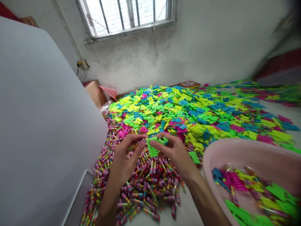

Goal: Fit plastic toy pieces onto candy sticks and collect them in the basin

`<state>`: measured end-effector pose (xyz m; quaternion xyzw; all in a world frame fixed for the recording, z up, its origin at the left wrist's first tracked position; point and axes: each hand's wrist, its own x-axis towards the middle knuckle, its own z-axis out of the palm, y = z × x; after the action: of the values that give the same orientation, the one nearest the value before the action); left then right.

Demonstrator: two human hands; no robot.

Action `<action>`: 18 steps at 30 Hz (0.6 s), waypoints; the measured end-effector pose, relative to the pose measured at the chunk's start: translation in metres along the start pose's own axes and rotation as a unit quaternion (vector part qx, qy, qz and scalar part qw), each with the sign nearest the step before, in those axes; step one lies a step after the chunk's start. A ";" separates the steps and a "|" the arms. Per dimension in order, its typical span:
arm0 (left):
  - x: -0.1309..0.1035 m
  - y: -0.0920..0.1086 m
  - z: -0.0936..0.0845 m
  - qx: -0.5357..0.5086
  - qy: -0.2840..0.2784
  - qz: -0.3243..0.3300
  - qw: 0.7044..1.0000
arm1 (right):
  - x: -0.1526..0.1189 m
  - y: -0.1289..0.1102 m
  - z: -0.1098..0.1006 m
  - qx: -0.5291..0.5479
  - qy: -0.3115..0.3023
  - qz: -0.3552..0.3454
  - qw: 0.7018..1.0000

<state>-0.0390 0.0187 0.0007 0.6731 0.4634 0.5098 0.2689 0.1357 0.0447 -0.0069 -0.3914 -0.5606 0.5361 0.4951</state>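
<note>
My right hand (174,152) grips a light green plastic piece (153,148) with slots in it, the thumb lying across its front. My left hand (125,158) is close beside the piece's left edge. Its thumb and forefinger are drawn together, and what is between them, if anything, I cannot make out. Below both hands lies a heap of small candy-filled tubes (143,196) with pink and red ends. Behind them rises a large pile of flat plastic pieces (160,106) in yellow, green, blue and pink.
At the right stands a pink tub (211,157) with some plastic pieces and tubes inside. A large white panel (47,103) fills the left side. At the back are a cardboard box (96,94), a wall socket (82,64) and a barred window (131,15).
</note>
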 end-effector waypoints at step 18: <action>-0.002 -0.001 0.000 -0.008 0.014 -0.006 1.000 | -0.006 -0.007 0.002 -0.074 -0.009 -0.053 0.996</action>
<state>-0.0393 0.0173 -0.0008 0.6611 0.4668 0.5211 0.2711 0.1360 0.0378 -0.0004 -0.3923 -0.6228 0.4698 0.4874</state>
